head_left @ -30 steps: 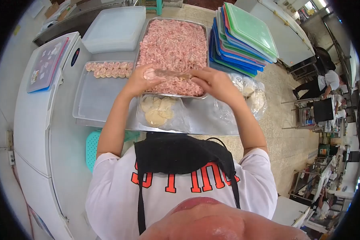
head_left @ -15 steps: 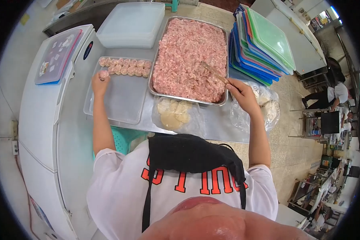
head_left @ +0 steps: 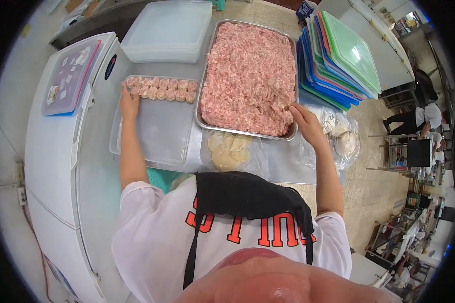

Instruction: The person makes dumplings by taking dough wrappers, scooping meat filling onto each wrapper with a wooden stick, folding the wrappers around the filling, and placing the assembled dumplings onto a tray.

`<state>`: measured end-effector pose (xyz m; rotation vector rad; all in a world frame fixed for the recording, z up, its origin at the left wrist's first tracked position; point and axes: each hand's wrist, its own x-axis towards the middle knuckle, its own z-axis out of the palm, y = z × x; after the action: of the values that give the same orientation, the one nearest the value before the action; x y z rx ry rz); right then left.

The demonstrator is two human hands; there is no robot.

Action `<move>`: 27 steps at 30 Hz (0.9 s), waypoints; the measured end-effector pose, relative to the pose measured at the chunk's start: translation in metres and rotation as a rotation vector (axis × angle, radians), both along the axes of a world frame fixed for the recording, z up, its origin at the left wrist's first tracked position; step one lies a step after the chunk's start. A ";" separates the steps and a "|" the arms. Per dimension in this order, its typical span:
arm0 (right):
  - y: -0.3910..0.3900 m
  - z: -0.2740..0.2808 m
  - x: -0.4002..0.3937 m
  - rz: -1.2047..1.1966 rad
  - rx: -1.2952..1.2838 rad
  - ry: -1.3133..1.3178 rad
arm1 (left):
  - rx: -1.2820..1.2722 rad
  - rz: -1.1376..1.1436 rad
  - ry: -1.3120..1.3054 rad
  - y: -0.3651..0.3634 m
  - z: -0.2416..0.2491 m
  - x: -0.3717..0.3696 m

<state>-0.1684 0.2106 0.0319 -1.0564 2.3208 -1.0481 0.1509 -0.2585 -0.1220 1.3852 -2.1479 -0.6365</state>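
My left hand (head_left: 130,105) is at the left end of the rows of small open-topped meat dumplings (head_left: 172,94), its fingers around a dumpling at the front row's end. The dumplings sit along the far side of a clear plastic tray (head_left: 159,129). My right hand (head_left: 307,123) grips a thin spatula (head_left: 277,94), whose far end rests in the pink ground meat (head_left: 245,70). The meat fills a large metal pan (head_left: 247,134). Close to my apron, round dough wrappers (head_left: 227,152) lie on a plastic bag.
Stacked clear containers (head_left: 167,33) stand behind the tray. Coloured lids (head_left: 349,55) are piled right of the pan. A plastic bag of pale wrappers (head_left: 341,136) lies by my right forearm. A white freezer (head_left: 50,166) stands left; another person (head_left: 429,116) is far right.
My left hand has moved up to the left end of the dumpling rows with its dumpling. The spatula's tip has shifted within the meat. The whole view has moved slightly.
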 end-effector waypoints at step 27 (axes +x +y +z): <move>0.022 -0.037 0.000 0.292 0.416 0.819 | -0.083 -1.102 0.210 0.307 0.017 -0.091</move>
<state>-0.1685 0.2328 -0.0048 -1.7858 2.6532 0.0310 0.0596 0.0489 -0.1051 -0.0420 -2.5809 -0.9812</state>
